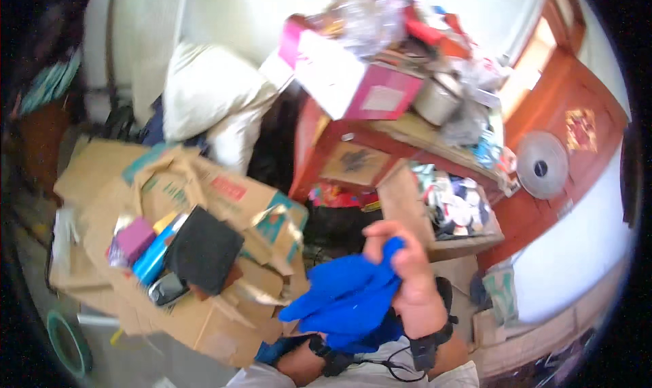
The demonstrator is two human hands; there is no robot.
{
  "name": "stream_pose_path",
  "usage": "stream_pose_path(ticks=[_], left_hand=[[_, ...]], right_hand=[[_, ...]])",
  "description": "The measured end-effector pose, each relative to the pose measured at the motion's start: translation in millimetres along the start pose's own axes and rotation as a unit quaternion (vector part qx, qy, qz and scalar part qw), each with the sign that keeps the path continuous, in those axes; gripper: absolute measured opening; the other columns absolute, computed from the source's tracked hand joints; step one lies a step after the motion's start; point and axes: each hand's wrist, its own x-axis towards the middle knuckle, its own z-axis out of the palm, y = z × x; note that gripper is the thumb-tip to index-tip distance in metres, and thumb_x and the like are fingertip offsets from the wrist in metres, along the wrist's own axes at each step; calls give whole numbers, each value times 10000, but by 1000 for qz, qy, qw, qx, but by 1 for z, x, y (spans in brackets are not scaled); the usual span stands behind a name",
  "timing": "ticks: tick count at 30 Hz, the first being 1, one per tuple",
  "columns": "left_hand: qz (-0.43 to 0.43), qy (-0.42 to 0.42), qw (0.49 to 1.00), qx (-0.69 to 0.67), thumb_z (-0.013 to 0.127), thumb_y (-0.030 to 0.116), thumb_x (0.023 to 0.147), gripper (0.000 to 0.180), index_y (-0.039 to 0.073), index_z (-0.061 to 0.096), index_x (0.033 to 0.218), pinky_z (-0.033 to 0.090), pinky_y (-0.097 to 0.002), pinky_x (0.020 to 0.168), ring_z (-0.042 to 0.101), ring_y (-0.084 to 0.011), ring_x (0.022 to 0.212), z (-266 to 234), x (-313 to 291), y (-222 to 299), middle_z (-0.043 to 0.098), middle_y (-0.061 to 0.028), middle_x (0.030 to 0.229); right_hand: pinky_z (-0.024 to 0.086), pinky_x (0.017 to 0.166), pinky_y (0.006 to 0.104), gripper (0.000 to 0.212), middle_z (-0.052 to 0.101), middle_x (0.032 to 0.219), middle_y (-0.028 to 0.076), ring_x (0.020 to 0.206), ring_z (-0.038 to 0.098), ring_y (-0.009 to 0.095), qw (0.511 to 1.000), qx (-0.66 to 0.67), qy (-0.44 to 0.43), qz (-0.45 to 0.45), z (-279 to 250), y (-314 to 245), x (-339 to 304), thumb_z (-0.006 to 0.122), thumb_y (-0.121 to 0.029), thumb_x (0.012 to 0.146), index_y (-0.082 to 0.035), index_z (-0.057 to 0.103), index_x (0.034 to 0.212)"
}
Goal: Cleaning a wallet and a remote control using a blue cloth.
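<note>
A bright blue cloth (346, 293) hangs crumpled in front of me. My right hand (413, 276) is raised at its right side, fingers curled and pinching a corner of it. My left hand lies behind the cloth; only its wrist with a black strap (329, 355) shows, so its fingers are hidden. To the left, a flattened cardboard box (224, 327) carries a black square pouch (205, 251), a blue cylinder (155, 257), a purple block (136, 238) and a dark grey rounded object (168, 289).
Ahead stands a red-brown wooden desk (401, 135) with a pink-and-white box (339, 75) and a metal pot (438, 97) on it. An open drawer (438, 249) is full of small items. A white sack (210, 92) leans behind. A round fan-like disc (542, 164) is at right.
</note>
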Motion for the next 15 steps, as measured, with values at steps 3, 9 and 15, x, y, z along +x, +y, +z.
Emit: stream_pose_path(ticks=[3, 9, 15], left_hand=[[-123, -21, 986, -111, 459, 486, 986, 591, 42, 457, 1376, 351, -482, 1112, 516, -318, 1255, 9, 7, 14, 540, -182, 1368], [-211, -332, 919, 20, 598, 473, 917, 789, 102, 265, 1529, 347, -454, 1119, 415, -299, 1350, 23, 0, -12, 346, -169, 1535], [-228, -455, 827, 241, 703, 123, 899, 692, 30, 351, 1487, 362, -340, 1080, 501, -169, 1247, 37, -13, -51, 526, -98, 1385]], right_hand=[[477, 992, 432, 770, 620, 1154, 106, 1104, 597, 265, 963, 35, 180, -198, -42, -35, -37, 869, -343, 659, -36, 522, 1273], [366, 1103, 468, 725, 508, 1382, 154, 1261, 500, 298, 846, 24, 358, -394, -134, -55, -126, 709, -172, 795, -38, 387, 1431], [464, 1012, 466, 697, 520, 1361, 172, 1215, 526, 323, 824, 165, 337, -425, -145, -63, -211, 650, -316, 873, -92, 366, 1469]])
